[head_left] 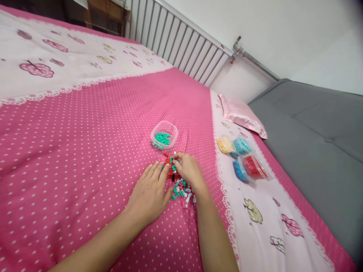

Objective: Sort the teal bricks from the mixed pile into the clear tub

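Observation:
A heap of small toy bricks, red, teal and white, lies on the pink dotted bedspread. My left hand rests flat beside the heap, fingers stretched toward it. My right hand lies on top of the heap with its fingers curled into the bricks; what they pinch is too small to name. Just beyond the heap stands a clear plastic tub with teal bricks in it.
Several clear tubs sit to the right on the pale border: yellow bricks, teal-blue, blue, red. A pink satin pillow lies behind them. A grey sofa flanks the bed; a radiator stands at the wall.

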The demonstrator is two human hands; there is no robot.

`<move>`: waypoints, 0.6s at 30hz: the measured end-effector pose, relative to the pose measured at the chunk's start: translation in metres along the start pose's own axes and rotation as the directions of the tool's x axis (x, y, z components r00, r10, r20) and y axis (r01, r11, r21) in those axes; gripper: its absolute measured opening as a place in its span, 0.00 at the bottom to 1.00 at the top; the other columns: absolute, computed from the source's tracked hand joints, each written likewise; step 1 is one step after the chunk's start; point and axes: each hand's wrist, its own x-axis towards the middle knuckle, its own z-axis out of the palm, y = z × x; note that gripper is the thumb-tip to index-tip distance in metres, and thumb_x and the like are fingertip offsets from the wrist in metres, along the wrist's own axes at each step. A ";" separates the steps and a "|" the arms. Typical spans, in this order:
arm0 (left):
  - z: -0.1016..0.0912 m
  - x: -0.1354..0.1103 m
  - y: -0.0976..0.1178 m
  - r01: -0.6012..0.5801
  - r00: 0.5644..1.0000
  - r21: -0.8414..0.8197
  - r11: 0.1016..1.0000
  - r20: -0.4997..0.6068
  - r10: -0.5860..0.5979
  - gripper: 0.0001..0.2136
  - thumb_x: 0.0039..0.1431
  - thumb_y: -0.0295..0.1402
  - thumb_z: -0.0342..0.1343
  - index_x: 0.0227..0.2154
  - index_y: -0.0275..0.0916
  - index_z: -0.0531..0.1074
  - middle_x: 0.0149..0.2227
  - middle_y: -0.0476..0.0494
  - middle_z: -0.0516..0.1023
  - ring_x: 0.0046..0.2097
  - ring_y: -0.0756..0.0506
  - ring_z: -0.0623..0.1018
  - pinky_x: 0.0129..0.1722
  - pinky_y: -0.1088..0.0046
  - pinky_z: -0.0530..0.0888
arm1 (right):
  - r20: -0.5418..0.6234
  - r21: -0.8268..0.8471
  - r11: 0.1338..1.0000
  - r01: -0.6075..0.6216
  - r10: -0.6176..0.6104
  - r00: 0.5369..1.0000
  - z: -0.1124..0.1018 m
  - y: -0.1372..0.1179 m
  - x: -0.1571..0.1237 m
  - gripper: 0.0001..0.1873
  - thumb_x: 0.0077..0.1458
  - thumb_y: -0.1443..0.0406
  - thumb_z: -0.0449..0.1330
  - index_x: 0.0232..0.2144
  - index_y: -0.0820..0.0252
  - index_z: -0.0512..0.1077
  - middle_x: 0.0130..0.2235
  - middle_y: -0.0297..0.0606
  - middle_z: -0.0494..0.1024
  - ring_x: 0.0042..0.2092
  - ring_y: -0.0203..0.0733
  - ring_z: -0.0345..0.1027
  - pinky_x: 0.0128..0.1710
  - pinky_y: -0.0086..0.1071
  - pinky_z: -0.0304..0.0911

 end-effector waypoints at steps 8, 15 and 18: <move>0.002 -0.001 0.000 0.011 1.000 -0.024 1.000 -0.029 -0.012 0.25 0.61 0.42 0.45 0.56 0.30 0.64 0.57 0.31 0.68 0.59 0.36 0.66 0.59 0.54 0.62 | -0.006 0.070 0.997 -0.021 0.021 1.000 0.002 0.004 0.004 0.10 0.54 0.62 0.55 0.37 0.53 0.75 0.28 0.35 0.76 0.32 0.41 0.69 0.32 0.30 0.55; -0.002 0.001 0.000 0.009 1.000 0.002 1.000 0.003 -0.009 0.26 0.61 0.42 0.45 0.56 0.29 0.64 0.57 0.31 0.68 0.59 0.36 0.67 0.59 0.55 0.63 | 0.033 0.134 0.990 -0.039 0.034 0.999 0.000 0.010 0.004 0.12 0.50 0.66 0.55 0.37 0.54 0.75 0.26 0.33 0.75 0.29 0.38 0.66 0.29 0.28 0.54; -0.002 0.001 0.001 0.010 1.000 0.005 1.000 0.011 -0.010 0.26 0.61 0.42 0.45 0.56 0.28 0.64 0.58 0.31 0.68 0.59 0.36 0.67 0.59 0.54 0.63 | 0.027 0.145 0.988 -0.057 0.054 0.998 0.000 0.011 0.004 0.12 0.49 0.66 0.55 0.37 0.56 0.74 0.27 0.33 0.74 0.28 0.37 0.64 0.29 0.28 0.53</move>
